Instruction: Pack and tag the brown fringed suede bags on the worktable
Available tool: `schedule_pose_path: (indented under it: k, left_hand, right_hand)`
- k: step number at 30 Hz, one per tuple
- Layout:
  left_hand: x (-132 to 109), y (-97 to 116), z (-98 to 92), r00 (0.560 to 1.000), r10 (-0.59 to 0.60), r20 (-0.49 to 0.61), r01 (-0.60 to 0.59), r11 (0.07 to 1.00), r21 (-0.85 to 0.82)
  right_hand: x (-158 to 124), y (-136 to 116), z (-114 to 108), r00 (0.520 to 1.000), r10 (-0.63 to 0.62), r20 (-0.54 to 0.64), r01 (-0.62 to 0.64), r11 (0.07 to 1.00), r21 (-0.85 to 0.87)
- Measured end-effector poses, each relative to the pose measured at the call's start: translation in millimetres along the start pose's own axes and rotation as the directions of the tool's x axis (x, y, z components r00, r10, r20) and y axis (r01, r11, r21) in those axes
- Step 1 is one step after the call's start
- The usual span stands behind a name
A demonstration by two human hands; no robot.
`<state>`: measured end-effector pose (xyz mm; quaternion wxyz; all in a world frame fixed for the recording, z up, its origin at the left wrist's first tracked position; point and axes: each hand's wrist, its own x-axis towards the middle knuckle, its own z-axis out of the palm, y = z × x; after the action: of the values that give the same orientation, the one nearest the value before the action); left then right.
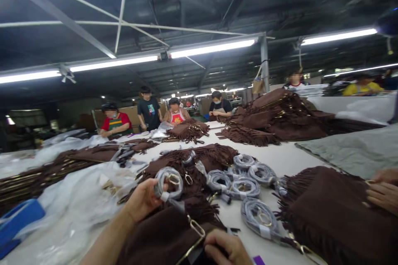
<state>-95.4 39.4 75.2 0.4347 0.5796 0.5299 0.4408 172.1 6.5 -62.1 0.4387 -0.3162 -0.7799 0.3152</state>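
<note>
My left hand [143, 201] is closed around the edge of a coiled bag strap [168, 183] wrapped in clear plastic, raised above the table. A gold snap hook [196, 227] hangs from the strap's loose end over a dark brown handbag [155, 232]. At the gold-edged opening of that bag, my right hand [228, 248] has its fingers curled and pinched on the rim, close beside the hook. Its fingertips are partly hidden. Several more wrapped strap coils [245, 187] lie just beyond, one of them nearer on the right [260, 216].
Brown fringed bags pile up at the back right [280, 112] and left [77, 157]. Plastic sheeting [77, 198] and a blue bin [25, 219] are at the left. On the right, another person's hands [384, 190] touch a fringed bag [336, 211]. Several people work across the table.
</note>
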Motion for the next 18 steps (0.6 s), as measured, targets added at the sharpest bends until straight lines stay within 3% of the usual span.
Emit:
schedule_pose_path:
  k: [4,5,7,9,10,12,15,18]
  left_hand:
    - [-30.8,-38.6,-19.3,0.980,-0.095,-0.177,0.114,0.988,0.104]
    - [-37.7,-42.3,-19.4,0.969,-0.031,-0.247,0.077,0.982,0.175]
    - [-50.3,-42.6,-14.1,0.923,0.259,-0.284,-0.110,0.887,0.449]
    - [-59.6,-38.9,-3.0,0.855,0.518,-0.036,-0.334,0.602,0.726]
    - [-62.3,-37.6,4.0,0.828,0.546,0.132,-0.421,0.448,0.789]
    - [-62.5,-38.1,18.4,0.811,0.479,0.336,-0.500,0.269,0.823]
    - [-51.9,-39.7,35.0,0.793,0.497,0.352,-0.481,0.157,0.862]
    - [-37.0,-29.4,45.1,0.732,0.612,0.298,-0.530,0.238,0.814]
  right_hand:
    - [-1.2,-9.3,-1.7,1.000,0.031,0.004,-0.031,1.000,-0.005]
    - [-1.6,-11.8,-1.9,0.999,0.044,0.000,-0.044,0.999,0.007]
    - [-2.1,-16.0,-2.1,0.998,0.064,-0.013,-0.064,0.997,0.033]
    - [-2.4,-18.6,-2.4,0.996,0.081,-0.025,-0.080,0.995,0.053]
    - [-2.5,-19.5,-2.6,0.996,0.089,-0.031,-0.087,0.994,0.060]
    - [-2.2,-20.5,-3.0,0.994,0.105,-0.035,-0.102,0.992,0.069]
    - [-0.2,-21.7,-3.4,0.990,0.138,-0.028,-0.136,0.987,0.085]
    - [3.3,-21.1,-2.7,0.983,0.184,-0.022,-0.180,0.975,0.131]
